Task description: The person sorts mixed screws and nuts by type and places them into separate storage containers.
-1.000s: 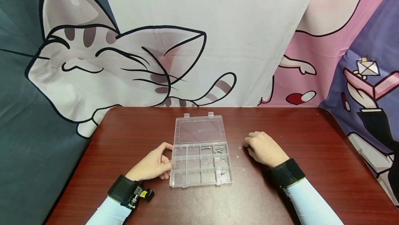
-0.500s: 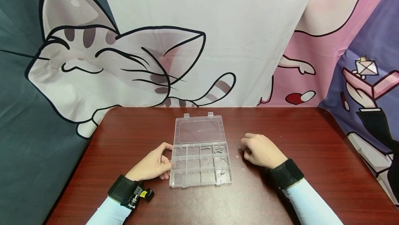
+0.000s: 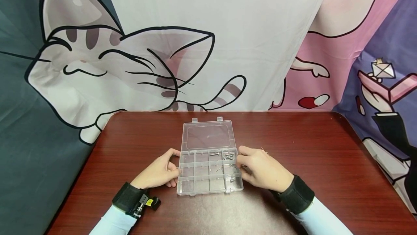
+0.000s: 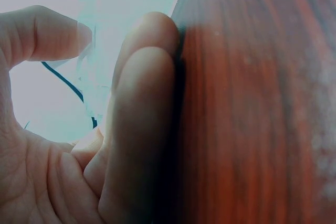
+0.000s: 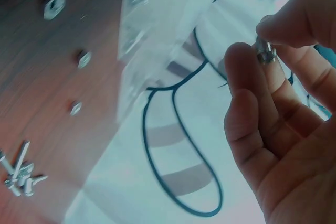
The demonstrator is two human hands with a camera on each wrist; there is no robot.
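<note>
A clear plastic compartment box (image 3: 202,188) lies on the table with its lid (image 3: 208,137) folded back. Metal screws (image 3: 229,156) lie in compartments on its right side. My left hand (image 3: 159,171) holds the box's left edge with thumb and fingers. At the right edge, my right hand (image 3: 260,166) is raised beside the compartments. In the right wrist view its thumb and finger pinch a small metal fastener (image 5: 265,51); I cannot tell whether it is a nut or a screw. The other fingers curl loosely below it.
In the right wrist view, metal nuts (image 5: 54,5) are spread on the wooden table (image 5: 47,66) near a small pile of screws (image 5: 21,174). My right hand hides most of these in the head view. A cartoon-printed cloth (image 3: 228,46) hangs behind the table.
My right hand has moved left and toward me, from the loose fasteners to the box's right edge. The left hand and the box have stayed in place.
</note>
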